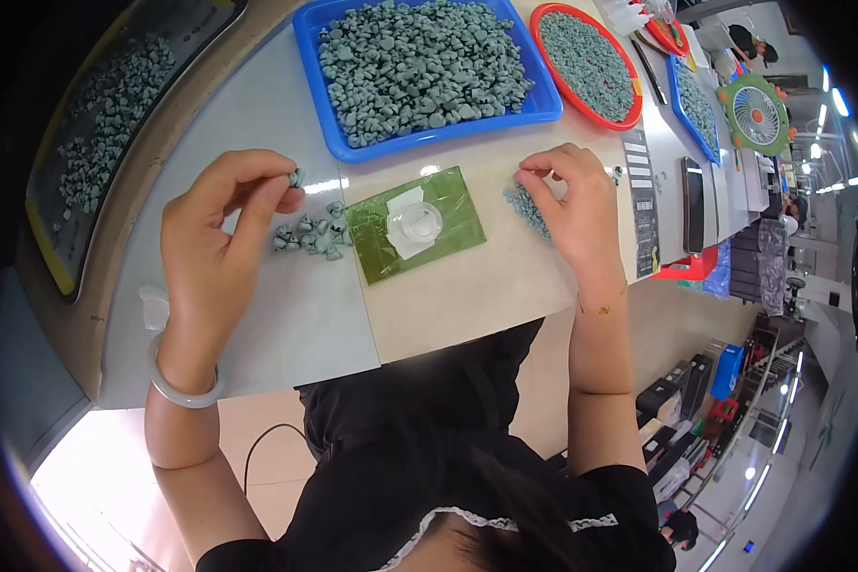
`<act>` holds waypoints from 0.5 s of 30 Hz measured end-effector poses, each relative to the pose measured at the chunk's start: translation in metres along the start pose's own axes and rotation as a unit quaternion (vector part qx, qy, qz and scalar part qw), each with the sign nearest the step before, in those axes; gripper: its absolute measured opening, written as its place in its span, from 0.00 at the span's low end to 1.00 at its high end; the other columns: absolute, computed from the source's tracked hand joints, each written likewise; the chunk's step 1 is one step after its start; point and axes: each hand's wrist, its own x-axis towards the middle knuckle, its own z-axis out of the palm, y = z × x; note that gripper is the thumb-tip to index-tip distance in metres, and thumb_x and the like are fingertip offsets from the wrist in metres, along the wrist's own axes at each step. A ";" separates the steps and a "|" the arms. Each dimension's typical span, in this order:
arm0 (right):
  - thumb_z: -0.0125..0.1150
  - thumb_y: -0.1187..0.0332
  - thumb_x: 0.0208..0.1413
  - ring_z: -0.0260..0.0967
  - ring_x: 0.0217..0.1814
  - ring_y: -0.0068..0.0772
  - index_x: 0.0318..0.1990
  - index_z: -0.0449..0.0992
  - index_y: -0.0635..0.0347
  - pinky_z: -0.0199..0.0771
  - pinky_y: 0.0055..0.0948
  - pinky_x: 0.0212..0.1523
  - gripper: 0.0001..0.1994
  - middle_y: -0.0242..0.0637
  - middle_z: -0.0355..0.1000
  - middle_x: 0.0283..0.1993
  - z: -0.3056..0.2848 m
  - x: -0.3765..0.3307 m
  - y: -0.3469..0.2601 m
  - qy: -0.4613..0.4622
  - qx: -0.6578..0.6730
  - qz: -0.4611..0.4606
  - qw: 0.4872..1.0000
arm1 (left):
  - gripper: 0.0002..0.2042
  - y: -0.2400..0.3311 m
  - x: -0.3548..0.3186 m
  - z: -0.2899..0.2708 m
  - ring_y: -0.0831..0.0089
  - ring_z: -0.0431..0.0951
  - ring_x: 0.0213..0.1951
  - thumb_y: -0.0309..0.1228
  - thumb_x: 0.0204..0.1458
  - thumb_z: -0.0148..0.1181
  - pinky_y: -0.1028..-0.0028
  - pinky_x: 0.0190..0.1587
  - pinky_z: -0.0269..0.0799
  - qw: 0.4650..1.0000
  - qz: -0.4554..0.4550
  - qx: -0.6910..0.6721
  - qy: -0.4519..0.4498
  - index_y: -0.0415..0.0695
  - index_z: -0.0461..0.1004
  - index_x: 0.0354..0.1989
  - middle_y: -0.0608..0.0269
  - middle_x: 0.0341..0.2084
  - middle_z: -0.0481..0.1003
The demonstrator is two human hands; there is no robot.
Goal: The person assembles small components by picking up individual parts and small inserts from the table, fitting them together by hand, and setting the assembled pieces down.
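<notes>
My left hand (221, 229) is closed in a pinch on a small grey-green piece (296, 177) with dark marks. Just below it, a loose cluster of similar pieces (316, 234) lies on the table. Between my hands sits a flat green pad (372, 250), bearing a white paper patch (400, 244) with a small clear round dish (421, 222) on it. My right hand (574, 205) holds thumb and fingertips together over a heap of tiny blue-grey pieces (522, 207); whatever may be between those fingertips is too small to make out.
A blue tray (305, 57) full of grey-green pieces stands at the back, beside a red round tray (549, 59) of smaller ones. Far left is a dark tray (43, 191). On the right lie a phone (693, 205), a printed strip (642, 195) and a green fan (755, 114).
</notes>
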 end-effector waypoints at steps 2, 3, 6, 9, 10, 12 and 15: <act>0.59 0.76 0.42 0.66 0.31 0.35 0.27 0.73 0.65 0.65 0.30 0.35 0.03 0.37 0.69 0.27 0.000 0.004 -0.004 -0.006 -0.004 0.006 1.000 | 0.04 0.002 -0.003 -0.003 0.72 0.77 0.32 0.22 0.54 0.50 0.77 0.37 0.73 0.978 -0.019 -0.204 -0.037 0.35 0.70 0.33 0.59 0.28 0.73; 0.59 0.76 0.42 0.66 0.31 0.35 0.27 0.73 0.65 0.65 0.30 0.35 0.03 0.38 0.69 0.27 -0.001 0.005 -0.005 -0.032 0.000 0.015 0.999 | 0.04 0.002 -0.004 -0.002 0.72 0.77 0.32 0.22 0.54 0.50 0.77 0.37 0.73 0.978 -0.018 -0.202 -0.038 0.35 0.70 0.33 0.59 0.28 0.73; 0.59 0.77 0.42 0.65 0.30 0.35 0.27 0.71 0.65 0.65 0.29 0.34 0.04 0.39 0.69 0.27 0.001 0.007 -0.012 -0.062 0.002 0.019 0.998 | 0.04 0.002 -0.010 -0.002 0.69 0.77 0.32 0.22 0.54 0.49 0.74 0.38 0.73 0.929 -0.059 -0.358 -0.069 0.36 0.69 0.36 0.57 0.29 0.74; 0.58 0.78 0.42 0.65 0.29 0.33 0.28 0.69 0.66 0.65 0.26 0.33 0.05 0.39 0.68 0.27 -0.002 0.006 -0.021 -0.041 0.039 0.011 0.998 | 0.04 0.008 -0.015 -0.002 0.69 0.77 0.33 0.21 0.54 0.48 0.74 0.39 0.73 0.886 -0.111 -0.440 -0.101 0.35 0.68 0.36 0.56 0.28 0.74; 0.58 0.79 0.43 0.65 0.29 0.31 0.29 0.69 0.66 0.65 0.24 0.33 0.05 0.38 0.67 0.27 -0.002 0.004 -0.027 -0.017 0.085 0.005 0.996 | 0.04 0.009 -0.017 -0.002 0.69 0.77 0.34 0.20 0.54 0.48 0.74 0.40 0.73 0.886 -0.108 -0.426 -0.145 0.35 0.69 0.36 0.56 0.29 0.73; 0.57 0.80 0.43 0.64 0.29 0.29 0.29 0.68 0.66 0.64 0.23 0.33 0.05 0.37 0.67 0.27 -0.003 -0.004 -0.048 -0.043 0.172 0.004 0.984 | 0.04 0.006 -0.024 0.000 0.70 0.76 0.36 0.19 0.53 0.48 0.76 0.41 0.72 0.884 -0.105 -0.400 -0.218 0.34 0.69 0.36 0.57 0.31 0.73; 0.57 0.79 0.44 0.65 0.29 0.29 0.29 0.69 0.65 0.65 0.23 0.31 0.04 0.37 0.67 0.28 0.006 -0.022 -0.065 -0.075 0.305 -0.026 0.949 | 0.04 0.003 -0.035 0.009 0.72 0.76 0.37 0.19 0.53 0.49 0.77 0.42 0.71 0.868 -0.153 -0.394 -0.261 0.33 0.69 0.35 0.58 0.32 0.73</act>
